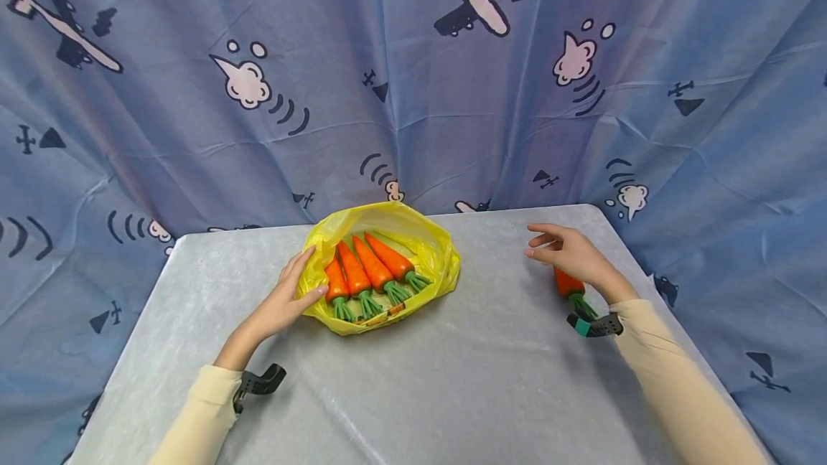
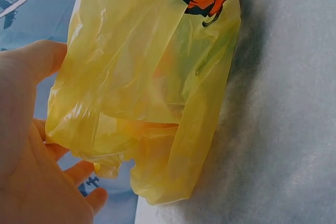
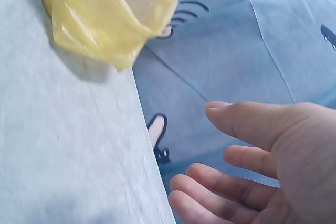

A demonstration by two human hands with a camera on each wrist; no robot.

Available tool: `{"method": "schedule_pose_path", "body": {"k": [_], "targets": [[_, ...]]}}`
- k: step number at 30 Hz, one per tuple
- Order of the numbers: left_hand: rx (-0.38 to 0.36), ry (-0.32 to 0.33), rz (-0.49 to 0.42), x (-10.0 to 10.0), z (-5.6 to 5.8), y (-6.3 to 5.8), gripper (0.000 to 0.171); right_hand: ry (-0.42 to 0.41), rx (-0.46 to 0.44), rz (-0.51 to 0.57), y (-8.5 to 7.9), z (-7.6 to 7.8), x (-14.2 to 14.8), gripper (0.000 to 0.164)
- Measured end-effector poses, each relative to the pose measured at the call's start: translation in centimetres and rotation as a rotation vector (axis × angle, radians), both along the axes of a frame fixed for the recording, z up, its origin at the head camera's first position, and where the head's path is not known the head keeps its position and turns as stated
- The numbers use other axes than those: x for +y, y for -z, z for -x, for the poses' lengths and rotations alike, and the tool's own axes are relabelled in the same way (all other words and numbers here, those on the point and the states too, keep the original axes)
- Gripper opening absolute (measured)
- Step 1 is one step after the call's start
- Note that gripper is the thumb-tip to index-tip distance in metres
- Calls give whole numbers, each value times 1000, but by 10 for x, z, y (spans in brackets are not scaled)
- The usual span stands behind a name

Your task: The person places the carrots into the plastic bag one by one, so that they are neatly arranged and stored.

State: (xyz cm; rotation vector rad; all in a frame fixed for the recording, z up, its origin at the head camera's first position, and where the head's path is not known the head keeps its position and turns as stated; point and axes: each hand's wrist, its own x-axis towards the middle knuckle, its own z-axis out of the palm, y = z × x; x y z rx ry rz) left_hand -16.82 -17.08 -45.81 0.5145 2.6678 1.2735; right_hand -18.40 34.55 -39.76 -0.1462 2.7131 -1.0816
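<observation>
A yellow plastic bag (image 1: 446,275) lies on the table with its mouth spread wide. Several orange carrots (image 1: 368,264) with green tops lie side by side in it. At the bag's left rim, my left hand (image 1: 284,300) holds the plastic between thumb and fingers; the left wrist view shows the bag's yellow side (image 2: 121,66) against that hand. Over the table's right side is my right hand (image 1: 571,253), fingers loosely bent and nothing in them. Another carrot (image 1: 568,283) lies below this hand, partly hidden by it and the wrist.
The table (image 1: 439,379) has a grey-white cover. Behind it hangs a blue curtain (image 1: 413,77) printed with planes and clouds, close to the table's back edge (image 1: 504,211). Each wrist wears a dark band.
</observation>
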Motion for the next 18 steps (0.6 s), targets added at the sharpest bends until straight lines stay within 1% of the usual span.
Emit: {"method": "schedule_pose_path", "body": {"k": [7, 18], "targets": [[3, -1, -8, 0, 1, 1, 81, 55, 11, -38, 2, -6, 24, 67], [6, -10, -5, 0, 0, 3, 81, 132, -29, -72, 18, -14, 55, 72]]}}
